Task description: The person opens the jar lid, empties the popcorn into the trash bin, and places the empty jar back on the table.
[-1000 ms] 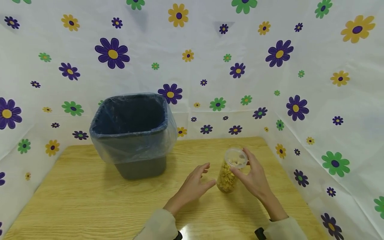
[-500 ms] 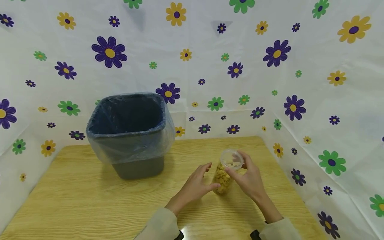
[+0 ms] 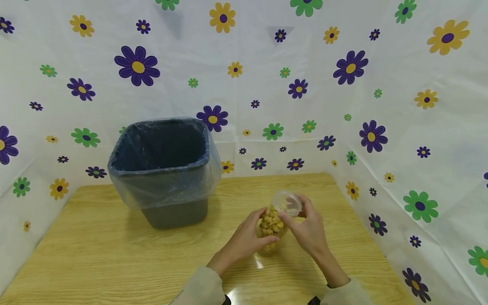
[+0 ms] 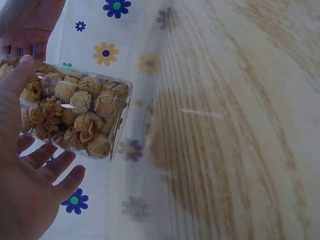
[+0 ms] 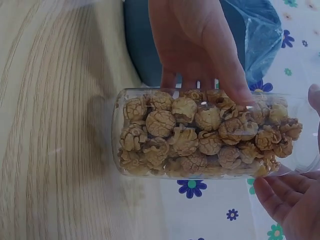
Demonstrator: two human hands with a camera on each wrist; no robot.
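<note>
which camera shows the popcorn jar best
The right wrist view: the popcorn jar appears large, side-on and nearly full length. The head view shows it small, from above, between the left hand and right hand; the left wrist view cuts off its top.

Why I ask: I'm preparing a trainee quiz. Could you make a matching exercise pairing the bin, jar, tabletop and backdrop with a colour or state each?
1. Bin
2. Jar
3. Tabletop
4. Backdrop

A. White with printed flowers
B. Held by the left hand and right hand
C. Lined with a plastic bag
D. Yellowish, wood-grained

Pairs: 1-C, 2-B, 3-D, 4-A
</note>
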